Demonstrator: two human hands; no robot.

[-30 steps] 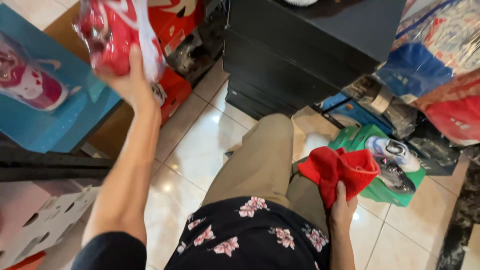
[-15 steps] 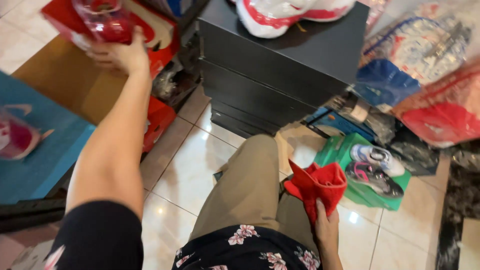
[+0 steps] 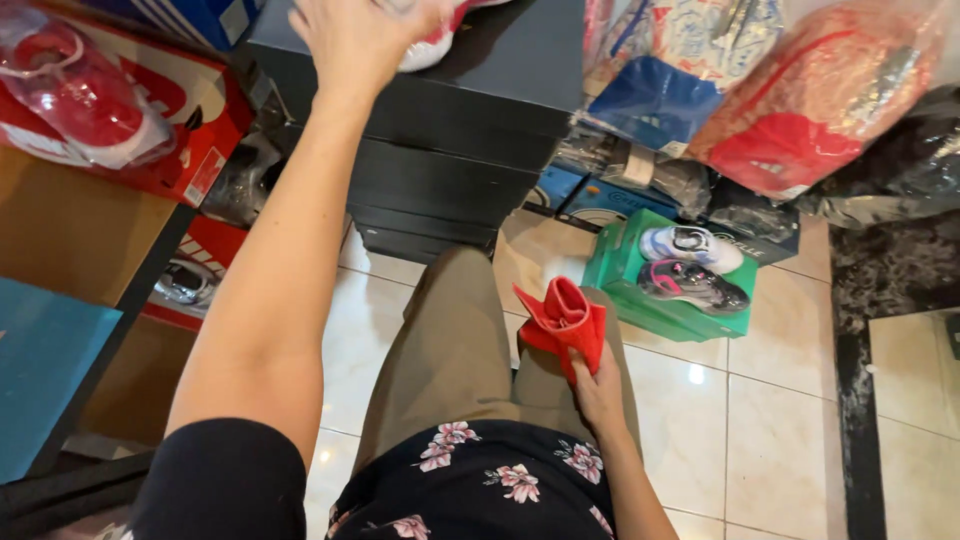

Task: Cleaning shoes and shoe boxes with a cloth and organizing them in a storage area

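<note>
Your left hand [image 3: 365, 35] was stretched up to the top of the stack of black boxes [image 3: 450, 150], its grip spread over a red-and-white shoe [image 3: 440, 45] that lay on the topmost box. The fingers were mostly cut off by the upper edge of the view, so you could not tell whether they were clamped on the shoe or only resting on it.

Your right hand [image 3: 600, 385] lay on your right thigh, grip closed on a red cloth [image 3: 562, 322] that stood up in folds above the knee.

To your left, a bagged red shoe [image 3: 75, 95] sat on a red box [image 3: 195, 140]. To your right, on the tiled floor [image 3: 790, 400], a green box [image 3: 640, 295] carried two small shoes [image 3: 692, 268], one white and blue, one dark with pink. Behind it were packed bags [image 3: 800, 90] in red and blue.
</note>
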